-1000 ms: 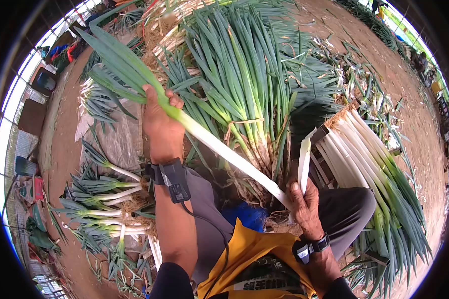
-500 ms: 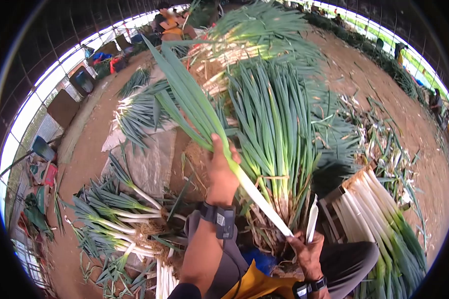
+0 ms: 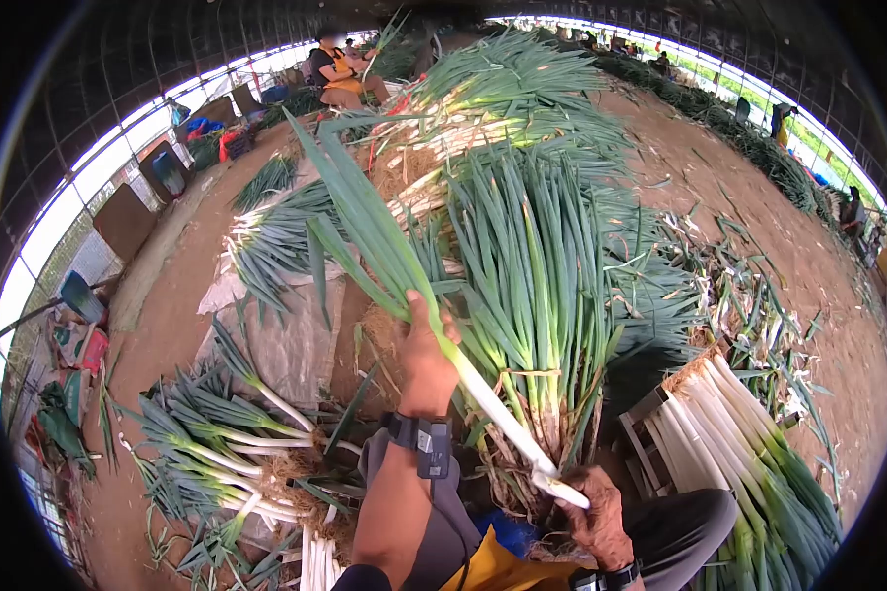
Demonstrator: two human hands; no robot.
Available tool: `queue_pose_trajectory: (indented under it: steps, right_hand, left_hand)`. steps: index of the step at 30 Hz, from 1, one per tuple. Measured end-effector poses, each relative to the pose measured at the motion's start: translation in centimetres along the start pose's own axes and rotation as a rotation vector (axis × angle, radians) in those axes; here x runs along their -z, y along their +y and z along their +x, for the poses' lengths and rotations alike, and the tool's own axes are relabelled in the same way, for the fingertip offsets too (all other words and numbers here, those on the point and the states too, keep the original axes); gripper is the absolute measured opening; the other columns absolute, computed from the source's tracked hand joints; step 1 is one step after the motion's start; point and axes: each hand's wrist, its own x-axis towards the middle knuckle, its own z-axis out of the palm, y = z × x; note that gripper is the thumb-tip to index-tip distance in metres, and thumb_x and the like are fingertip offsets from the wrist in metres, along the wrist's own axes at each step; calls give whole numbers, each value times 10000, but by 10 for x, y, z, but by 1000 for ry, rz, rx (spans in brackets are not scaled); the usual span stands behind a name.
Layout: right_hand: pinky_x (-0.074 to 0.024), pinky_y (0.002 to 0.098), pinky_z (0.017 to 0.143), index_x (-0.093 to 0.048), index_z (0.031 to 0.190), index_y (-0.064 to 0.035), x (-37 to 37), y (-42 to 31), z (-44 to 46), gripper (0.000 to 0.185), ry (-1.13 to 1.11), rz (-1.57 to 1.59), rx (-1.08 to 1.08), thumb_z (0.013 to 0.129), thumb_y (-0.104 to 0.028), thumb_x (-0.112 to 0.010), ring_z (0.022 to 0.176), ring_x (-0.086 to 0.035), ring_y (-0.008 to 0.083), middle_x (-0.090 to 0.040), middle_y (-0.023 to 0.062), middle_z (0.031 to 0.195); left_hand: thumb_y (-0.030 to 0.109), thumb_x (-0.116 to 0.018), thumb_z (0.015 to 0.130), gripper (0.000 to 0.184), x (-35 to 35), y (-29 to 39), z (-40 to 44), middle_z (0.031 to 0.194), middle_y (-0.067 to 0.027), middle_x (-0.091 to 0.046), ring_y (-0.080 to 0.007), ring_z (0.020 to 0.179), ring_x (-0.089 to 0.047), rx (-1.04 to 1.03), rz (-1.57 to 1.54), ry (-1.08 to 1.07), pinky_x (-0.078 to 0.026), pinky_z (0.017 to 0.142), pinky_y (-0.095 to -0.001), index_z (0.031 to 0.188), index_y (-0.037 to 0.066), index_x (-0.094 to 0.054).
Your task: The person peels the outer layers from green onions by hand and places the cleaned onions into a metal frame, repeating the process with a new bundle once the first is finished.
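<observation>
My left hand [image 3: 429,366] is closed around the shank of a long green onion [image 3: 488,399], its green leaves fanning up and left and its white stem sloping down to the right. At the stem's lower end, my right hand [image 3: 599,517] is closed on a pale, blade-shaped thing [image 3: 562,490] that lies across or against the stem; whether it is a knife or a strip of peel I cannot tell. Just behind the held stem stands a large tied bundle of green onions [image 3: 532,276], roots down.
Trimmed green onions [image 3: 734,414] lie on a slatted crate [image 3: 650,443] at right. Untrimmed ones with roots [image 3: 256,443] spread at left near a plastic sheet [image 3: 286,345]. Leaf scraps [image 3: 759,315] litter the right. More piles [image 3: 503,89] and a seated person [image 3: 343,74] are farther back.
The pale blade-shaped thing in my right hand has swung from upright beside the stem down to its lower end. My left hand, with the green onion, has shifted slightly left and down.
</observation>
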Motion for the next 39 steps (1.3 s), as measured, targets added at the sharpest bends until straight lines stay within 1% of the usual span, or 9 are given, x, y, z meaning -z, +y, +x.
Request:
queue_pose_trajectory:
  steps: [11,17,23,26,29,33,34,36,39]
  right_hand:
    - [-558,391,633,-647,1113,-29,22,49,-71,263,-413,-651,-215,862,-104,-630,707,-702,340,-705,170,805]
    - [-535,370,635,-627,1119,-11,45,87,-87,267,-688,-33,-255,890,-148,-641,663,-620,272,-631,153,801]
    - [-531,432,916,-367,1474,26,293,115,94,757,587,-1548,158,870,-234,-741,1097,-612,364,-545,239,1349]
    - [-476,447,1005,-301,1536,-83,331,20,122,934,1073,-1109,-89,812,-383,-809,1178,-585,373,-407,240,1487]
    - [-485,349,951,-643,1224,-18,245,-4,90,358,697,-423,14,957,-256,-661,1074,-622,199,-707,142,1038]
    - [-501,308,917,-541,1335,16,74,27,28,651,-253,476,-322,826,-324,-761,970,-660,197,-684,110,1084]
    - [-496,304,923,-511,1365,18,33,49,24,654,-274,95,-199,855,-326,-732,976,-657,194,-682,123,1088]
    - [-468,332,980,-474,1387,28,5,26,35,619,-281,509,-339,912,-293,-708,1092,-610,206,-629,148,1205]
    - [-452,373,1011,-442,1396,35,-21,29,75,577,-88,516,-294,953,-248,-678,1173,-554,214,-585,142,1283]
  left_hand:
    - [423,-660,959,366,13,30,12,735,-52,-551,-141,575,-519,-170,-53,25,-434,487,-260,989,94,-505]
    - [434,-623,977,376,11,55,10,775,-46,-511,-149,631,-462,-271,-43,94,-421,581,-296,982,77,-508]
    - [465,-608,974,402,31,53,14,804,-33,-491,-159,698,-452,-220,-75,-146,-417,666,-309,988,80,-493]
    - [520,-591,965,433,38,52,21,826,-23,-487,-153,733,-454,-228,-100,-234,-408,702,-310,989,99,-498]
    - [517,-602,955,439,36,48,21,835,-29,-487,-162,745,-454,-205,-160,-213,-405,710,-320,977,90,-502]
    - [513,-572,956,501,38,36,31,827,-60,-457,-200,768,-434,-40,-327,-344,-405,748,-345,992,19,-499]
    - [536,-529,968,524,44,33,40,827,-67,-455,-206,774,-436,29,-373,-438,-406,750,-350,985,14,-498]
    - [599,-362,1007,614,32,17,30,829,-86,-445,-222,790,-438,151,-445,-469,-413,765,-362,962,0,-492]
    - [492,-533,984,471,3,-13,12,821,-41,-403,-192,761,-398,239,-496,-379,-402,768,-348,966,24,-479]
